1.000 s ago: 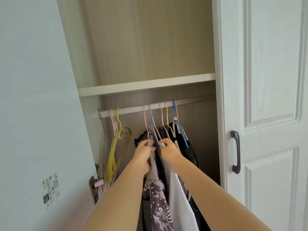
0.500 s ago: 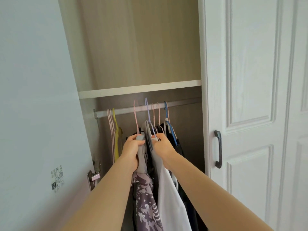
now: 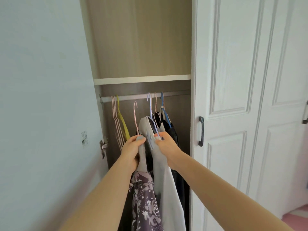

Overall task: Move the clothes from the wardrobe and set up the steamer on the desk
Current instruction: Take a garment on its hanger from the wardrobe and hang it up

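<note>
The wardrobe stands open with a metal rail (image 3: 133, 97) under a white shelf (image 3: 141, 79). My left hand (image 3: 132, 150) is shut on a grey and purple-patterned garment (image 3: 145, 202); its pink hanger (image 3: 135, 117) has its hook below the rail, free of it. My right hand (image 3: 166, 147) is shut on a white garment (image 3: 170, 194) whose pale blue hanger (image 3: 150, 110) reaches up to the rail. Behind them, dark clothes (image 3: 171, 130) hang on a blue hanger and a pink one. No steamer or desk is in view.
Empty pink and yellow hangers (image 3: 118, 120) hang at the rail's left end. The open door (image 3: 41, 114) fills the left side, with a hinge (image 3: 103, 145) at its edge. The shut right door (image 3: 233, 114) carries a dark handle (image 3: 201, 131).
The pink hanger has come off the rail and dropped lower and toward me with my left hand. The view has shifted right and pulled back a little.
</note>
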A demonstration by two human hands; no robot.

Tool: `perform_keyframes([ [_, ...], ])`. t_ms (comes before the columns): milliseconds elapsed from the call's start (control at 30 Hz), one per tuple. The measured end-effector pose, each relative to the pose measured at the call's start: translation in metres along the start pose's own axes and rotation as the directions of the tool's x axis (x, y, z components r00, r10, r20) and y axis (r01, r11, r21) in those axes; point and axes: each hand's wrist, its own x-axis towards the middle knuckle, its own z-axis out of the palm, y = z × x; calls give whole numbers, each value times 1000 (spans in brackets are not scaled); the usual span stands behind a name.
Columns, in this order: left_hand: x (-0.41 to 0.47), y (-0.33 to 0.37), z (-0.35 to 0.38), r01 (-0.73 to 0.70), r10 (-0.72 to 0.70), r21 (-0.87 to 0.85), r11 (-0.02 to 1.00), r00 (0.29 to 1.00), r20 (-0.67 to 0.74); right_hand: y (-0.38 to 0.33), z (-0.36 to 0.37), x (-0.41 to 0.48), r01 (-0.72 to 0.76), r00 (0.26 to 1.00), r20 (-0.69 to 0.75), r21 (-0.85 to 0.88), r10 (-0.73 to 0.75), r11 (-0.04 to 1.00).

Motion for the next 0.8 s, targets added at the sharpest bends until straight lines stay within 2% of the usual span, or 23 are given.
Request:
perform_keyframes([
  [200, -72, -3, -4, -26, 26, -1, 1000, 1000, -7, -4, -12, -68, -16, 1000, -14, 0, 16, 1000],
  [500, -192, -6, -10, -40, 40, -7, 999, 998, 53, -22, -34, -179, -28, 999, -20, -39, 27, 999],
  [800, -295, -23, -29, 4, 1, -51, 999, 995, 99, -33, -35, -290, -65, 998, -2, -84, 65, 994],
])
